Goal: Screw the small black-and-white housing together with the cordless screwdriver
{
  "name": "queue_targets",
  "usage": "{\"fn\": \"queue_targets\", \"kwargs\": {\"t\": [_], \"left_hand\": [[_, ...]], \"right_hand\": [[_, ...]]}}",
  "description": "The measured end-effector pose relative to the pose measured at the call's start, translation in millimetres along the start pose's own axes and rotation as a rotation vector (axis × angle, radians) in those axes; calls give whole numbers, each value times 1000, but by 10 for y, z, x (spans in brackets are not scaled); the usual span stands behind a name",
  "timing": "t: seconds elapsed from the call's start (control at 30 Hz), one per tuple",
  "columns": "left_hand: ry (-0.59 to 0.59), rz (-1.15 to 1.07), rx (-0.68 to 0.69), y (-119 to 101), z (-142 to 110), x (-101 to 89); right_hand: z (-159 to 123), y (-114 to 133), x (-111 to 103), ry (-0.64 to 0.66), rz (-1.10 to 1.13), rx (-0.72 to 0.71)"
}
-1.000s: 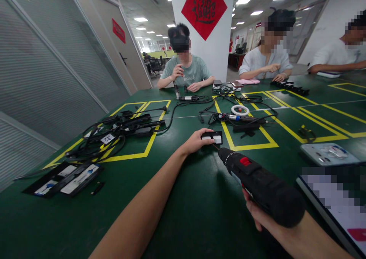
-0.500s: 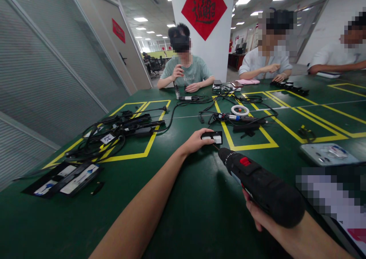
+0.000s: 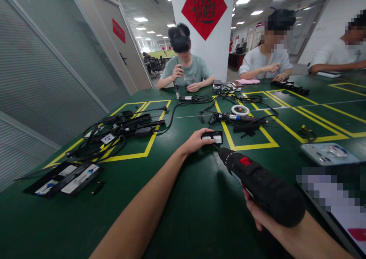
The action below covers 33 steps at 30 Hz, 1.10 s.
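My left hand (image 3: 198,140) grips a small flat black piece with white pads (image 3: 217,138) against the green table, fingers over its far edge and thumb on the near side. In my right hand (image 3: 254,209) is a black cordless drill (image 3: 257,183) with a red switch on top. Its thin bit points forward and left, the tip at the near edge of the black piece by my left thumb. Whether the tip touches it I cannot tell. The drill's body hides most of my right fingers.
Black cables and devices (image 3: 126,127) lie at left, with black-and-white panels (image 3: 77,179) nearer. Beyond my hands are a white ring (image 3: 240,110) and a tool with cable (image 3: 237,118). A phone (image 3: 328,154) and a screen (image 3: 337,202) lie at right. Several people sit across the table.
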<state>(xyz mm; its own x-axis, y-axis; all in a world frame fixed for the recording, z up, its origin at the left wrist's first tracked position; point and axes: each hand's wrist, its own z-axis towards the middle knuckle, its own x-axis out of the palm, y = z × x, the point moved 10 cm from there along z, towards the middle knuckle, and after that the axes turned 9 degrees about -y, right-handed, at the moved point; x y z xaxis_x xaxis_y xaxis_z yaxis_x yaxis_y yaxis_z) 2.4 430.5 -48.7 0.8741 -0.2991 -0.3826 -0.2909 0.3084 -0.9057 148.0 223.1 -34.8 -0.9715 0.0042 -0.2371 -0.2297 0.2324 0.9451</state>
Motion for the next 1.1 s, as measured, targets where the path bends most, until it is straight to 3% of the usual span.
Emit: {"fn": "queue_targets", "kwargs": {"t": [0.23,0.53,0.73,1.1], "left_hand": [[3,-11,3,-7,2,0],[-4,-11,5,28,8,1],[0,-17,12,21,8,2],[2,-22,-7,19,0,6]], "right_hand": [[14,-125,46,13,159,95],[49,-233,78,30,328,104],[73,-291,68,-3,249,126],[2,-152,41,25,184,101]]}}
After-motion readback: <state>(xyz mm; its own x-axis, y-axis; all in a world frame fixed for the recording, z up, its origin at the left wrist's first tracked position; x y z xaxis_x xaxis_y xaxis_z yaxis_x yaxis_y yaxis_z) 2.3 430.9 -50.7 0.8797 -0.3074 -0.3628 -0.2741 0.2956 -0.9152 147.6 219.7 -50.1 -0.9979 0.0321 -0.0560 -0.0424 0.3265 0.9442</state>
